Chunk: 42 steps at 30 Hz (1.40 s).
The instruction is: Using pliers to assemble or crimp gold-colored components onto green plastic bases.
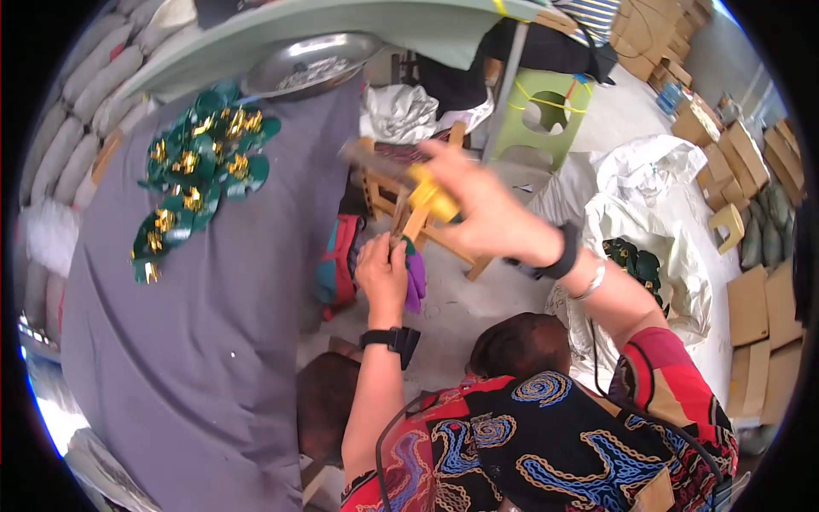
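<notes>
The left hand [381, 275] is closed around a purple piece [415, 282] and a thin stick [399, 220]. Just above, the right hand [482, 205] grips a yellow tool [431, 198]. Farther off, green and gold ornaments [198, 171] lie on a grey cloth [188, 341].

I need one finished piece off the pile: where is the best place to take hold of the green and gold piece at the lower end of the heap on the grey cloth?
Probably by its free outer green edge, coming from the lower left. That green and gold piece lies flat on the grey cloth at the heap's tip, with its upper side overlapped by neighbours, while its lower edge is bare. The gold centre looks crinkled, so I would avoid pinching there.
</notes>
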Motion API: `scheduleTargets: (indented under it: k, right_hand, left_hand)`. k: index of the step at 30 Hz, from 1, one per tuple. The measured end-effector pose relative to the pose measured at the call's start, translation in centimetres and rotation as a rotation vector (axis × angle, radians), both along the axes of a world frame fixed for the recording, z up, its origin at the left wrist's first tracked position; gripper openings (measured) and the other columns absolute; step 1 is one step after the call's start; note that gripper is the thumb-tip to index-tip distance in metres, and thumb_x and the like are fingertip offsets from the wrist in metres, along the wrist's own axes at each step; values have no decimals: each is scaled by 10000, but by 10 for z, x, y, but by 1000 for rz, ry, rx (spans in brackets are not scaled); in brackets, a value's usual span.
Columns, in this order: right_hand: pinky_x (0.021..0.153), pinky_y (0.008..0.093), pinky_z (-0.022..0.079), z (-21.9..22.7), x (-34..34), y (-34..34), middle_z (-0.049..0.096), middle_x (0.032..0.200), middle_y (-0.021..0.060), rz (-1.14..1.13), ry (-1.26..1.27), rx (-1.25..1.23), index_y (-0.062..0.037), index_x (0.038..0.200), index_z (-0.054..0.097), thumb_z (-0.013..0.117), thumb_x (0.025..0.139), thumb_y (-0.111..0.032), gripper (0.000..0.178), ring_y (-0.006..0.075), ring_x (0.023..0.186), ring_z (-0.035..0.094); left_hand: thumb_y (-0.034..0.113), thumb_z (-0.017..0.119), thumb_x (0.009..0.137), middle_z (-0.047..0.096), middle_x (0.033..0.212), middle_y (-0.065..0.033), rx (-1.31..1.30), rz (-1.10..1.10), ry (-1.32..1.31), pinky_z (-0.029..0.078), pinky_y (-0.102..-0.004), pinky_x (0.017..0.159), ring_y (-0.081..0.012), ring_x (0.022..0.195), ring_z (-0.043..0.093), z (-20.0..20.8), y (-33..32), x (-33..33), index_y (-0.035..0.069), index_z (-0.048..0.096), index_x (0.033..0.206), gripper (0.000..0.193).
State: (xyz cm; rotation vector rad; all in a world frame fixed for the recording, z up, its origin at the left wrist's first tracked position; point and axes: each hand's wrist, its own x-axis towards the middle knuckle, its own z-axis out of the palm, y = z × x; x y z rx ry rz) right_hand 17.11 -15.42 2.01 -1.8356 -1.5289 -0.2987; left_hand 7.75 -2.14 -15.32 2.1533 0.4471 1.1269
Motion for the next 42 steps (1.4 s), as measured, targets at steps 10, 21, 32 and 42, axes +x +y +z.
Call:
scheduleTargets:
  k: [10,21,32,42]
  right_hand:
    - [736,454,409,8,-40,-34,412,976,197,107,163,136,35,1003,487,689,656,-57,412,384,921,474]
    - [801,421,448,65,-92,-126,427,1060,183,143,124,131,41,1111,505,660,621,25,514,358,1013,486]
    - [727,213,459,20,-60,-92,465,1028,51,1,510,421,27,1146,558,559,701,67,447,110,933,524]
    - [702,244,449,-13,-65,-46,460,995,86,13,450,330,26,1049,573,576,657,64,394,165,886,513]
  left_hand:
    - [93,583,913,611,1084,-71,-415,-258,151,472,-345,883,-167,1002,585,6,-3,-4,7,531,1187,291]
    - [259,605,940,478,1364,-134,-639,-1128,206,458,-336,934,-173,1138,536,153,-164,108,35,299,1453,638]
    - [56,653,819,687,892,-90,-297,61,-203,516,-273,659,-136,764,640,198,56,-44,-33,650,1052,249]
    - [164,622,738,693,966,-166,114,916,580,514,-403,833,-322,944,660,226,224,-175,92,722,970,262]
